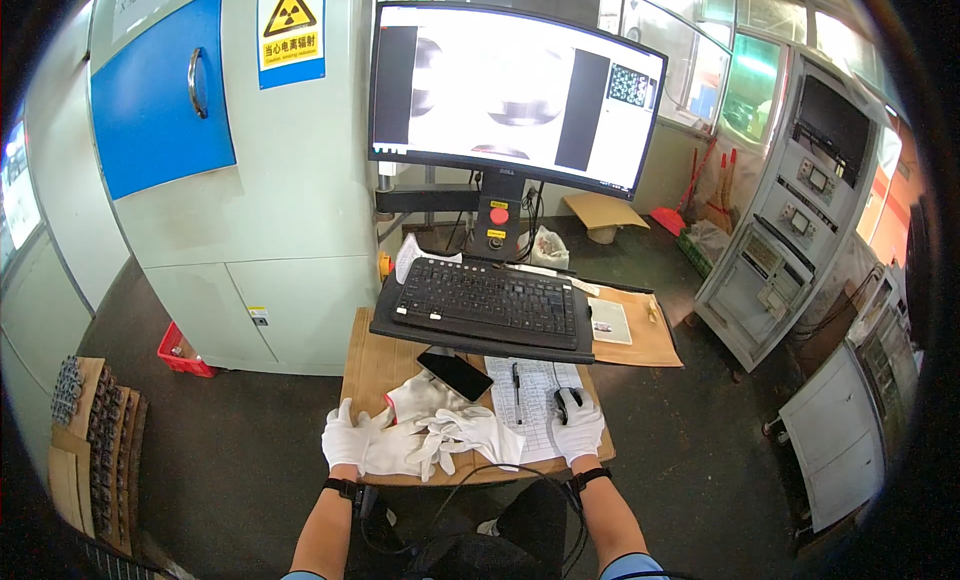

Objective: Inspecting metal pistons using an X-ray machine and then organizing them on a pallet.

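My right hand [578, 432], in a white glove, lies over a black computer mouse [572, 398] with its fingers wrapped round it. The mouse sits on a printed sheet of paper [537, 435], and a black pen [517, 392] lies on the sheet to its left. My left hand [346, 438], also gloved in white, rests at the left edge of the cardboard-topped table [365, 365]. Its fingers look slightly apart, and nothing shows in them. Loose white gloves [450, 435] lie right beside it. A black phone [455, 374] lies behind the gloves.
A black keyboard [490, 298] sits on a raised tray, with a lit monitor [515, 90] above. A red button [498, 216] is below the screen. A large grey cabinet [280, 200] with a blue door stands left. Stacked parts [105, 450] are on the left floor; an instrument rack [790, 220] stands right.
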Demonstrator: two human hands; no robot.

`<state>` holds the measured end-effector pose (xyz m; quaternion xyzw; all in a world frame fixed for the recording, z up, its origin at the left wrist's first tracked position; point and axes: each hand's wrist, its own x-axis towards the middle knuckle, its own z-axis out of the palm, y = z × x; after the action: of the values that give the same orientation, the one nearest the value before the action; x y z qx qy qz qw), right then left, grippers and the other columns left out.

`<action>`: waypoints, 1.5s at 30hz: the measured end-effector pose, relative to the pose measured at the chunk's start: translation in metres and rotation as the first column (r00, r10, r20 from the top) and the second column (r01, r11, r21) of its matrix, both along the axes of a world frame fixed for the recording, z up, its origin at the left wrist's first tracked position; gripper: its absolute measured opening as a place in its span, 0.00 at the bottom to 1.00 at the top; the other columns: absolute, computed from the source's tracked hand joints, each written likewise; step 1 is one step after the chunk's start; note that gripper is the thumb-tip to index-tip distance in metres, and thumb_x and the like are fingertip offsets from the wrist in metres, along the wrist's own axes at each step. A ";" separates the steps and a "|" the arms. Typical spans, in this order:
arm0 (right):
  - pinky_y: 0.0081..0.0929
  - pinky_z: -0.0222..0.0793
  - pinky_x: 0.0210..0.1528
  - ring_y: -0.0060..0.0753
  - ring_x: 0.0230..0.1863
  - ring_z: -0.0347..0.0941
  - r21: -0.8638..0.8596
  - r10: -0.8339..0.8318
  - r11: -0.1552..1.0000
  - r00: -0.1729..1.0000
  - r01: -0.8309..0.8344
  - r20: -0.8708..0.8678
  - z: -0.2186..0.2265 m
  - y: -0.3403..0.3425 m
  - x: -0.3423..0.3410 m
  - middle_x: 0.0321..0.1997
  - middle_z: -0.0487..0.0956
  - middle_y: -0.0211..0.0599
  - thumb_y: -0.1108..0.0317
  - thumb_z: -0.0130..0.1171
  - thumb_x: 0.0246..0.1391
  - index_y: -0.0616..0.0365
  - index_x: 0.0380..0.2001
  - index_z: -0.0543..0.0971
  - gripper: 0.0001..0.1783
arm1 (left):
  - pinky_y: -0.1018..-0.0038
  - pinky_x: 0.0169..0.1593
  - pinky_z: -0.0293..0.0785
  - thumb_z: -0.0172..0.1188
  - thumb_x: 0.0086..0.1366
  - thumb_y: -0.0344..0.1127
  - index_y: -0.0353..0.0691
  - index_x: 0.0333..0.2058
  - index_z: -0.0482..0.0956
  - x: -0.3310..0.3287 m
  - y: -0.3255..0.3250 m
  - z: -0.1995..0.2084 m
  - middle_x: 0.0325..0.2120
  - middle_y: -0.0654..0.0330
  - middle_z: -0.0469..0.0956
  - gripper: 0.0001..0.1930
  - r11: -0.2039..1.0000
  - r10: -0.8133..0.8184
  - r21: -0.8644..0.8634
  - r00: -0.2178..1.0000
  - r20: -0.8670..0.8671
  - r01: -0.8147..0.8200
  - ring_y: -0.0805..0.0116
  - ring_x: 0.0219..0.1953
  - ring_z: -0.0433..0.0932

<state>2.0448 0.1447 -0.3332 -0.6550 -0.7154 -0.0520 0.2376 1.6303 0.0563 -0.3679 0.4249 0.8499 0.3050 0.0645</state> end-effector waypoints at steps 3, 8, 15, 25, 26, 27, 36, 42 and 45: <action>0.47 0.71 0.58 0.55 0.53 0.74 -0.003 -0.001 1.000 1.000 0.001 0.000 0.000 0.000 0.000 0.59 0.75 0.48 0.62 0.64 0.44 0.46 0.53 0.79 0.27 | 0.56 0.49 0.79 0.63 0.62 0.49 0.47 0.58 0.75 -0.001 0.001 -0.002 0.51 0.44 0.77 0.27 1.000 -0.002 0.000 1.000 -0.001 0.002 0.43 0.47 0.81; 0.47 0.71 0.57 0.56 0.53 0.74 0.020 0.019 1.000 1.000 -0.019 -0.020 -0.003 0.001 0.001 0.58 0.75 0.49 0.62 0.64 0.43 0.47 0.52 0.79 0.27 | 0.58 0.47 0.79 0.64 0.61 0.47 0.44 0.55 0.77 0.000 0.002 -0.005 0.47 0.47 0.79 0.25 0.999 0.016 0.041 0.999 -0.038 -0.014 0.46 0.45 0.81; 0.49 0.72 0.53 0.55 0.50 0.75 0.061 0.040 0.997 0.999 -0.040 0.000 -0.007 0.003 0.004 0.57 0.76 0.49 0.61 0.63 0.44 0.47 0.53 0.79 0.27 | 0.58 0.48 0.79 0.64 0.61 0.46 0.44 0.55 0.76 0.003 0.000 0.000 0.47 0.47 0.79 0.25 0.998 0.023 0.052 0.999 -0.040 -0.021 0.47 0.46 0.81; 0.48 0.73 0.53 0.55 0.50 0.75 0.049 0.024 0.998 0.999 -0.026 0.035 -0.005 0.002 0.003 0.59 0.75 0.48 0.61 0.64 0.43 0.44 0.55 0.79 0.30 | 0.58 0.47 0.79 0.63 0.62 0.46 0.46 0.56 0.76 0.004 -0.001 0.005 0.47 0.49 0.79 0.24 1.000 0.019 0.017 1.000 -0.015 -0.019 0.47 0.45 0.82; 0.48 0.73 0.53 0.55 0.50 0.75 0.049 0.026 0.998 0.999 -0.028 0.036 -0.005 0.001 0.003 0.59 0.75 0.48 0.61 0.64 0.43 0.44 0.55 0.79 0.30 | 0.58 0.47 0.80 0.63 0.62 0.46 0.45 0.56 0.76 0.004 -0.001 0.006 0.47 0.48 0.79 0.24 1.000 0.013 0.013 1.000 -0.006 -0.013 0.47 0.45 0.82; 0.47 0.73 0.54 0.55 0.50 0.75 0.037 0.022 0.999 0.999 -0.024 0.032 -0.004 0.001 0.003 0.59 0.75 0.48 0.60 0.64 0.44 0.44 0.55 0.79 0.30 | 0.58 0.47 0.80 0.63 0.62 0.46 0.45 0.56 0.76 0.003 -0.001 0.005 0.47 0.48 0.79 0.24 1.000 0.015 0.013 1.000 -0.006 -0.015 0.47 0.45 0.82; 0.47 0.74 0.53 0.55 0.48 0.76 0.066 0.026 0.997 0.999 -0.029 0.041 -0.007 0.002 0.005 0.58 0.75 0.49 0.60 0.64 0.43 0.45 0.54 0.79 0.29 | 0.58 0.48 0.80 0.62 0.62 0.48 0.46 0.56 0.76 0.002 0.001 0.001 0.48 0.47 0.79 0.25 1.000 0.021 0.008 1.000 -0.022 -0.021 0.46 0.45 0.82; 0.49 0.73 0.52 0.56 0.49 0.75 0.075 0.052 0.996 0.998 -0.053 0.018 -0.008 0.003 0.006 0.57 0.75 0.50 0.61 0.64 0.43 0.46 0.54 0.80 0.29 | 0.57 0.48 0.79 0.62 0.62 0.48 0.47 0.57 0.75 0.003 0.001 0.002 0.48 0.47 0.78 0.26 1.000 0.024 0.002 0.999 -0.036 -0.024 0.46 0.45 0.81; 0.49 0.73 0.53 0.56 0.50 0.75 0.063 0.042 0.997 0.999 -0.043 0.023 -0.009 0.003 0.006 0.58 0.75 0.49 0.60 0.64 0.44 0.46 0.54 0.79 0.29 | 0.57 0.48 0.79 0.63 0.62 0.48 0.47 0.57 0.75 0.003 0.000 0.004 0.49 0.47 0.78 0.26 0.999 0.029 -0.019 0.999 -0.016 -0.029 0.46 0.46 0.81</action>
<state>2.0504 0.1479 -0.3422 -0.6311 -0.7298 -0.0765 0.2515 1.6337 0.0564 -0.3639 0.4143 0.8593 0.2944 0.0577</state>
